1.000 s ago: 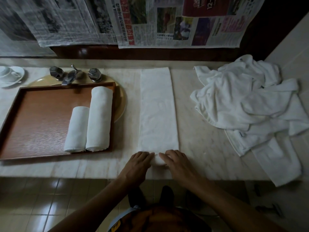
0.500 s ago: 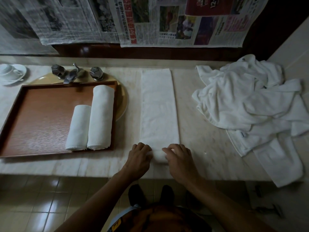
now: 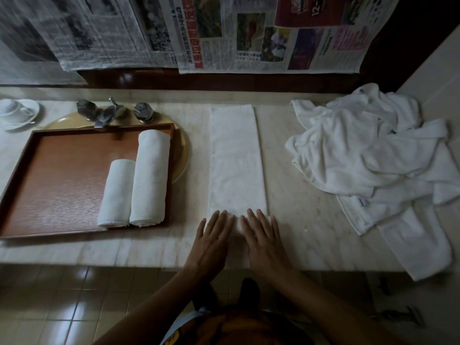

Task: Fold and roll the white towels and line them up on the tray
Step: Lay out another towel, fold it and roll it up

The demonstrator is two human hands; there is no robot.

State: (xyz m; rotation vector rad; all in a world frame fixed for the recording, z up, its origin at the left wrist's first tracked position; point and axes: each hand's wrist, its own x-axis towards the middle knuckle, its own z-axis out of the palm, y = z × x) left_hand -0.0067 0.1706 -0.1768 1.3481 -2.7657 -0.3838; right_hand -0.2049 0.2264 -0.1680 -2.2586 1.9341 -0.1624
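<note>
Now both of your hands lie flat on the near end of the folded towel.

Nearest you, glossy floor tiles (image 3: 62,295) show below the counter's edge. Your left hand (image 3: 211,241) and right hand (image 3: 263,240) rest side by side with fingers straight, palms down on the folded towel (image 3: 236,158), a long, narrow white terry strip running away from you across the veined marble counter (image 3: 311,220). Its near end is hidden under your palms. To your left, the rectangular wood-grain tray (image 3: 62,170) holds a short rolled towel (image 3: 115,192) touching a long rolled towel (image 3: 149,178). To your right sprawls a crumpled towel pile (image 3: 373,158), one end hanging over the counter's edge. Farther back, a metal faucet (image 3: 107,113) stands behind the tray, and newspapers (image 3: 249,33) hang above, their print too blurred to read.
</note>
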